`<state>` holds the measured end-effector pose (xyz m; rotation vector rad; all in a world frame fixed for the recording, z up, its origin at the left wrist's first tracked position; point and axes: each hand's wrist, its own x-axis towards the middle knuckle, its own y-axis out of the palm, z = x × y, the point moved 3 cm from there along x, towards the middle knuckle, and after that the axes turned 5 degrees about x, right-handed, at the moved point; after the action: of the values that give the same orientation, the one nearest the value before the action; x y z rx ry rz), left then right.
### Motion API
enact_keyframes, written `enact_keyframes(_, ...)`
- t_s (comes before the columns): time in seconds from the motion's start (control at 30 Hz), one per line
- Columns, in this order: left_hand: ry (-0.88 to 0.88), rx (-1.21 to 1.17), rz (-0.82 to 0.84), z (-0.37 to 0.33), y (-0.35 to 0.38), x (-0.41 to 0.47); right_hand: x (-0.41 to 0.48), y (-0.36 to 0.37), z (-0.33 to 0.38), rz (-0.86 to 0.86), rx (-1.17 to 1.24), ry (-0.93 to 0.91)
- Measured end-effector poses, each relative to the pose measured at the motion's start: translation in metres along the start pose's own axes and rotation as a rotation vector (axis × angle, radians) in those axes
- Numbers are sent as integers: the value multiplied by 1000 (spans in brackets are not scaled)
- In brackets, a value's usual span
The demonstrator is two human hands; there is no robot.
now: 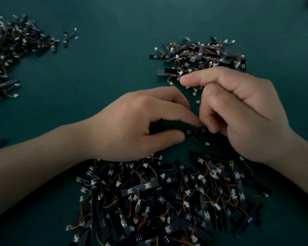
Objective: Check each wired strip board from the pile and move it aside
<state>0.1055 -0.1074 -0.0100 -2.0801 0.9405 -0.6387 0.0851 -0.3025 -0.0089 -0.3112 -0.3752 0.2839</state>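
Note:
A black wired strip board (196,131) is held level between my two hands above the green table. My left hand (140,125) pinches its left end between thumb and fingers. My right hand (238,110) grips its right end with curled fingers, index finger stretched out to the left. A thin wire with a white plug (207,143) hangs under the board. Below my hands lies the big near pile of strip boards (167,197) with orange and yellow wires.
A second heap of boards (199,55) lies beyond my right hand at the upper right. A third heap (9,48) spreads along the left edge, with one stray board (66,38) beside it. Green table surface (105,68) lies between the heaps.

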Motion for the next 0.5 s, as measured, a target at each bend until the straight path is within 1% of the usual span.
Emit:
enact_keyframes(0.1, -29, 70, 2, -2, 2, 0, 0, 1, 0, 15, 12, 7)
enact_keyframes(0.33, -84, 61, -34, -3, 1, -1, 1, 1, 1, 15, 41, 28)
enact_keyframes(0.43, -70, 72, -43, -4, 1, -1, 0, 2, 0, 9, 49, 31)
enact_keyframes(0.5, -53, 112, -15, -5, 3, -2, 0, 2, 0, -12, 60, 31)
